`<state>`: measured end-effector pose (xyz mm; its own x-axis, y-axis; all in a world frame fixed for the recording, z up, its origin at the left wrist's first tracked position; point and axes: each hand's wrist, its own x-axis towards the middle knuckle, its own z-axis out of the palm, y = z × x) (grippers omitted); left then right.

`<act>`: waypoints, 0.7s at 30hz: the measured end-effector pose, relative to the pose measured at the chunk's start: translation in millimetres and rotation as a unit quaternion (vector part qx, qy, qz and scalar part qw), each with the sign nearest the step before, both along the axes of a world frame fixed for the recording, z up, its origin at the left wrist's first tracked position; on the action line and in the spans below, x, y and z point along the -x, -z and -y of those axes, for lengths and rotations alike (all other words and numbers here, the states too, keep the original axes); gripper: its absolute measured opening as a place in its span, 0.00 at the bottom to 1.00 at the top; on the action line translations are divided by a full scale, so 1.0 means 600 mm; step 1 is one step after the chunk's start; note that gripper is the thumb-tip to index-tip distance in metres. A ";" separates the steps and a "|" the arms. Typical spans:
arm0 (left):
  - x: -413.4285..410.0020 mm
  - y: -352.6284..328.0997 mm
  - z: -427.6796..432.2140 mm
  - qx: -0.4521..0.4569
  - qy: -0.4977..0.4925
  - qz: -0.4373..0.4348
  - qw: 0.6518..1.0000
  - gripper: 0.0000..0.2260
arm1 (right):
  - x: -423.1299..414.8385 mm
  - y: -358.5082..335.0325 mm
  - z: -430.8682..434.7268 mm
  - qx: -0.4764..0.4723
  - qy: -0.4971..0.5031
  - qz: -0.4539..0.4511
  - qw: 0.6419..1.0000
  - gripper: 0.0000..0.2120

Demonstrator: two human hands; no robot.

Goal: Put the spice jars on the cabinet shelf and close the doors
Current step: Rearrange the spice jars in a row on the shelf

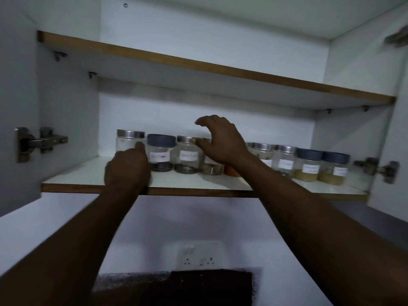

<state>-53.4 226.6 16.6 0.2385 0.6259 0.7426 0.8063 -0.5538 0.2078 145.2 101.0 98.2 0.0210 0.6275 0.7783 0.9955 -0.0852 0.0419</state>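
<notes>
A row of clear spice jars stands on the lower cabinet shelf (198, 184). My left hand (128, 166) wraps around the lower part of the leftmost jar (129, 141), which has a silver lid; my thumb lies up its side. My right hand (220, 142) hovers with spread, curved fingers over the middle jars, its thumb near the silver lid of a labelled jar (187, 155). A blue-lidded jar (160, 151) stands between my hands. Several more jars (309, 166) continue to the right. Both cabinet doors, left (13, 96) and right (397, 133), stand open.
The upper shelf (220, 69) shows nothing on it from below. Metal hinges sit at the left (42, 141) and right (379, 168) walls. Bare shelf lies left of the jars. A wall socket (198, 259) and a dark counter (198, 286) are below.
</notes>
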 end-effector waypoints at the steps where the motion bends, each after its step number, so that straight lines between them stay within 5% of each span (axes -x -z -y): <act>1: -0.025 -0.002 0.020 -0.014 0.039 -0.010 0.999 0.14 | -0.023 0.005 0.025 -0.010 0.011 -0.003 1.000 0.22; 9: -0.323 -0.002 0.197 -0.129 0.240 -0.119 0.955 0.21 | -0.205 0.054 0.211 0.008 0.133 -0.018 0.991 0.08; 16: -0.571 -0.003 0.339 -0.189 0.291 -0.118 0.931 0.26 | -0.424 0.029 0.382 0.064 0.367 0.053 0.926 0.18; 21: -0.682 -0.006 0.418 -0.217 0.300 -0.123 0.921 0.27 | -0.505 -0.003 0.413 0.182 0.381 0.074 0.904 0.19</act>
